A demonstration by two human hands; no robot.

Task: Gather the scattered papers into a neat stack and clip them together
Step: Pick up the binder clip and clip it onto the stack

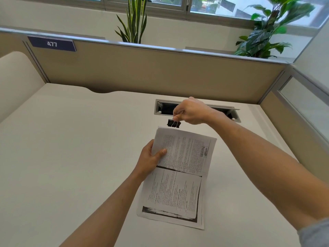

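Your desk (71,148) fills most of the frame, a pale, bare top walled by a tan partition (160,72) across the upper half, with a blue plate reading 477 at upper left and two leafy plants (133,20) standing behind it under the window. A cable tray (163,108) is cut into the desktop right of centre, just past your right hand. Below it, in the lower middle of the frame, lie the papers (179,175), already gathered into one stack of printed photocopies with edges that look roughly flush; its near end rests on the desk while the far end is lifted toward you. Your left hand (151,157) causes that tilt: it is closed on the stack's left edge, thumb on top and fingers underneath, which keeps the sheets from sliding apart and offers the top edge to the clip. Your right hand (190,111) sits just above that top edge, fingers pinched shut on the wire handles of a black binder clip (173,123), which hangs just beyond the paper and does not touch it. You hold it by the handles because squeezing them spreads its mouth; whether the mouth is spread yet is too small to tell. Judging by this, gathering is done and only clipping is left.
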